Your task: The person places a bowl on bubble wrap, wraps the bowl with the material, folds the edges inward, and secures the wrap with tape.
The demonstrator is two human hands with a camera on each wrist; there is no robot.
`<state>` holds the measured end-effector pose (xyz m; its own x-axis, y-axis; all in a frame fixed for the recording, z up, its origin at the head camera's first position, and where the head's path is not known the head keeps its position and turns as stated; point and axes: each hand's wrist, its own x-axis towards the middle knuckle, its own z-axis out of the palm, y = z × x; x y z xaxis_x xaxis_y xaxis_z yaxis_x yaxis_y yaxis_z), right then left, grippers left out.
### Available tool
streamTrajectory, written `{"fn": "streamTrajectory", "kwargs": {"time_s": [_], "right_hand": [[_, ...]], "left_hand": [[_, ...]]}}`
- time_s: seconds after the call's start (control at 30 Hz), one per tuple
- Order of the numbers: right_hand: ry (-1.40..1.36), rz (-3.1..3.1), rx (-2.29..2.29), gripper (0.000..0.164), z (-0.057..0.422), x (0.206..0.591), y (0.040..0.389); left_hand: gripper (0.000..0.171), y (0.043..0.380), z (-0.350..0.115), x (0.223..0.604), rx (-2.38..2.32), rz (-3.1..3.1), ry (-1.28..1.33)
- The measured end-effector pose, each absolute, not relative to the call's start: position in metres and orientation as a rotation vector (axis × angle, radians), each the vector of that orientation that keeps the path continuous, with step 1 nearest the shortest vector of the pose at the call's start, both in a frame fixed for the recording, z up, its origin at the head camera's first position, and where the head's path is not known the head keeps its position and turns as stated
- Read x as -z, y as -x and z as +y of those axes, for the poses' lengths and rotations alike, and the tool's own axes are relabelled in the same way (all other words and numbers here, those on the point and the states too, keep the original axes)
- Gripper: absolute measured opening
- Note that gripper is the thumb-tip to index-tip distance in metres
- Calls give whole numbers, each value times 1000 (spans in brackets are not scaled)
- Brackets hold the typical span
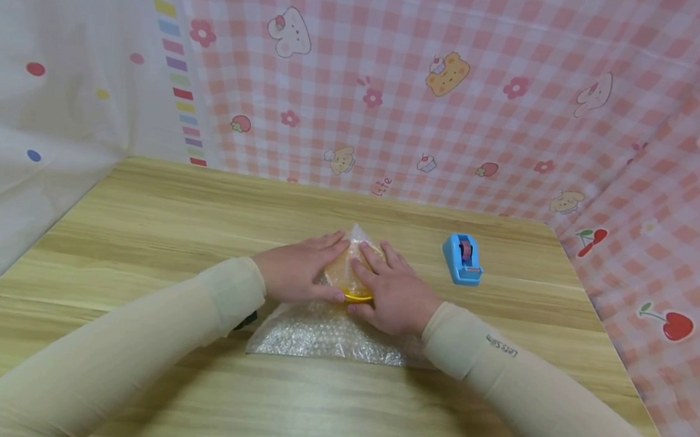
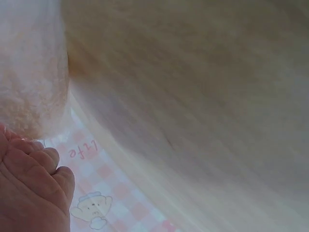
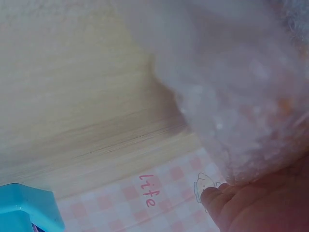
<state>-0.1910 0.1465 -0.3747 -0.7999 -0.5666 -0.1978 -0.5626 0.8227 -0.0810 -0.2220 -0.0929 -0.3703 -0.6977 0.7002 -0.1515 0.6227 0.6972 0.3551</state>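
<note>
A rounded orange-yellow object with a bright yellow rim sits near the middle of the table. Its exact kind is hidden under bubble wrap, which folds up over it to a peak at the far side. My left hand rests on the wrap from the left, fingers extended, thumb close to the yellow rim. From the right, my right hand presses the wrap with spread, mostly straight fingers. Each wrist view shows cloudy wrap bulging beside fingertips.
A blue tape dispenser with a pinkish roll stands to the right, beyond my right hand. The wood-grain table meets a pink checked cloth at the back and right, and a white cloth at the left.
</note>
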Motion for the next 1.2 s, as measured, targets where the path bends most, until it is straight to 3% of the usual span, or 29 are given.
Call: {"fn": "streamTrajectory", "kwargs": {"time_s": [0.63,1.2], "right_hand": [[960,2793,28,78,150,376,192],[997,2726,183,84,164,371,177]], "left_hand": [[115,225,-74,374,-254,2687,-1104],[114,223,-71,377,-231,2711,-1061]]}}
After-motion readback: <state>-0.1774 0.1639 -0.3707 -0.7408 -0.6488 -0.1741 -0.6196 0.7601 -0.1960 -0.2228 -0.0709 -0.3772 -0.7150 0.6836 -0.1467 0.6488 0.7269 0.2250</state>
